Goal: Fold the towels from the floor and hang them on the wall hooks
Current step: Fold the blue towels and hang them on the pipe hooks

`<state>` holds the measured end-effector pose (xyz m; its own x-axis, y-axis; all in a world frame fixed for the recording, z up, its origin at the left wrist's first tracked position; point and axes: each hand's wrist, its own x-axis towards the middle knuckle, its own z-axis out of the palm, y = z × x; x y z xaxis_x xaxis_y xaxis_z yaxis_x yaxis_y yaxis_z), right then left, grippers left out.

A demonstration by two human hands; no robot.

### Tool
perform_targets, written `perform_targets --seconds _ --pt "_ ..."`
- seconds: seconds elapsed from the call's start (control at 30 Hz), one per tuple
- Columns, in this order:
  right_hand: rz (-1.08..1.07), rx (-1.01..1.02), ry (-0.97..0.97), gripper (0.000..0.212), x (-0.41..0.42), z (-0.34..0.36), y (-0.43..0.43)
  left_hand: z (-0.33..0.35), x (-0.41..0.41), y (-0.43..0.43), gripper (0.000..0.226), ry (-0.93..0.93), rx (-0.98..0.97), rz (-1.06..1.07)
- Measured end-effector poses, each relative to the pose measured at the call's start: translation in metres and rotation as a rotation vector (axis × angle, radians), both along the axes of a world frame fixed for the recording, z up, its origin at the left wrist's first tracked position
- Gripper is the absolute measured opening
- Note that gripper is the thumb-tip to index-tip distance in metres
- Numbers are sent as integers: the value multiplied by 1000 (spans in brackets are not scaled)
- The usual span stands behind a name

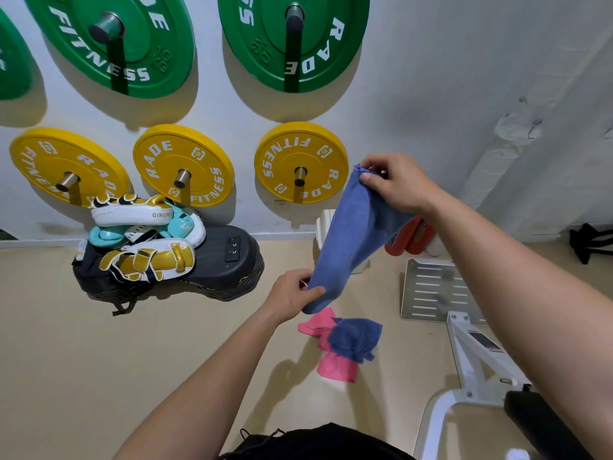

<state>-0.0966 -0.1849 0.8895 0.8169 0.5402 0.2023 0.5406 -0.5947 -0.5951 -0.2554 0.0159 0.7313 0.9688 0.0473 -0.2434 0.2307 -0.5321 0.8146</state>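
Observation:
A blue towel (351, 237) hangs stretched between both hands in mid-air. My right hand (394, 184) pinches its top corner, up near the wall. My left hand (293, 293) grips its bottom end lower down. On the beige floor below lie a darker blue towel (355, 338) and a pink towel (335, 366), crumpled and overlapping, with the blue one on top. No wall hooks for towels show in this view.
Green weight plates (295, 41) and yellow weight plates (300, 162) hang on wall pegs. A black pad (225, 260) piled with white and gold boxing mitts (146, 260) leans at the wall. A white bench frame (471, 353) with a footplate stands at right, red objects (414, 240) behind.

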Motion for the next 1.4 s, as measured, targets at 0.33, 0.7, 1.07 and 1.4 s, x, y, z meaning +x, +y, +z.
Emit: perform_targets --seconds 0.33,0.7,1.07,1.4 --pt "-411 -97 93 16 11 -51 -55 30 8 56 36 -26 -151 240" --pt "-723 154 297 17 -57 -138 -59 15 20 38 35 -166 -67 620" --pt "-441 272 488 1 -126 -156 1 -8 7 -39 19 -30 -124 357" --pt "-451 346 513 23 -139 -155 14 -7 -3 -42 27 -44 -127 192"
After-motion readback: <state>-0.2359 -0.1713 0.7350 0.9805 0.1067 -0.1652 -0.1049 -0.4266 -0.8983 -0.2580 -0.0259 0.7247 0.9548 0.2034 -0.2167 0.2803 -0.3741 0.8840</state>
